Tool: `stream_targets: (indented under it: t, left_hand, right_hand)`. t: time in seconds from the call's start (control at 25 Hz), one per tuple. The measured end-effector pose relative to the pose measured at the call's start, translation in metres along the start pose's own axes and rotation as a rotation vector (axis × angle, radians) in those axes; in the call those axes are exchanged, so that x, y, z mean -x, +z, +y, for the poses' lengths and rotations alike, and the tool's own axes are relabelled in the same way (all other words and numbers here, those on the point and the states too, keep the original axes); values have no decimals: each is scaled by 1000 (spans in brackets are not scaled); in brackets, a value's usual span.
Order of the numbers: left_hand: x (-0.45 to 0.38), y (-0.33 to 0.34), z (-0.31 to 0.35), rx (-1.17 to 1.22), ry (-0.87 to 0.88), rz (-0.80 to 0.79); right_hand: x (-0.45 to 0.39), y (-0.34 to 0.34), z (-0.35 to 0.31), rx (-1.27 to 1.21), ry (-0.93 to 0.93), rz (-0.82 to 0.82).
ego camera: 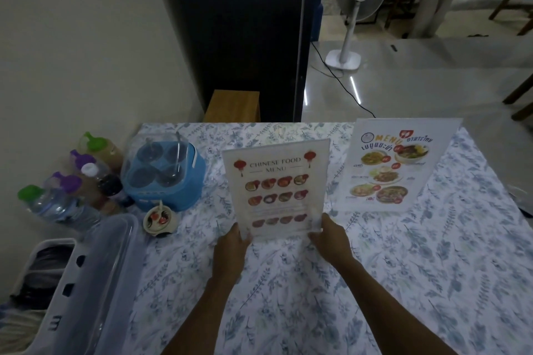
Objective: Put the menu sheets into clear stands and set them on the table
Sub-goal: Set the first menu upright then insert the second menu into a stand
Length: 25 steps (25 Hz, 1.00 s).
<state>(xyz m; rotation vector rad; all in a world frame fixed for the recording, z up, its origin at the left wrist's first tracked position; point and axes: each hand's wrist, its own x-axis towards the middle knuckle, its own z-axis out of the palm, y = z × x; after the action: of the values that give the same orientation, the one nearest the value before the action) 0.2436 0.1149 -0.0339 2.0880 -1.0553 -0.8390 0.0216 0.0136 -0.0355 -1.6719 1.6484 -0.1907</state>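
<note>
A clear stand with the Chinese food menu sheet [277,187] inside it stands upright at the middle of the table [432,268], which has a floral cloth. My left hand [230,251] grips its lower left corner and my right hand [331,239] grips its lower right corner. A second clear stand with a Thai menu sheet [395,164] stands tilted back to the right, apart from both hands.
A blue condiment caddy [164,176], a small sauce cup [160,219] and several bottles [72,181] sit at the table's left. A clear plastic bin [95,282] is at the near left. A wooden stool [233,105] and a white fan [354,23] stand beyond the table.
</note>
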Motion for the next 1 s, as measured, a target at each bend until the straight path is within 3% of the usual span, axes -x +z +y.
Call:
stream_targets:
  t: [0.44, 0.72, 0.88, 1.0]
  left_hand:
    - [-76, -13, 10, -183, 59, 36]
    - [-79, -5, 9, -97, 41, 78]
    - [-68, 8, 1, 125, -59, 51]
    - [-45, 27, -1, -56, -152, 102]
  right_hand:
    - [-69, 16, -19, 38, -79, 172]
    - [-78, 20, -18, 80, -102, 191]
    - [-68, 20, -8, 106, -112, 162]
    - [-40, 19, 13, -22, -110, 216]
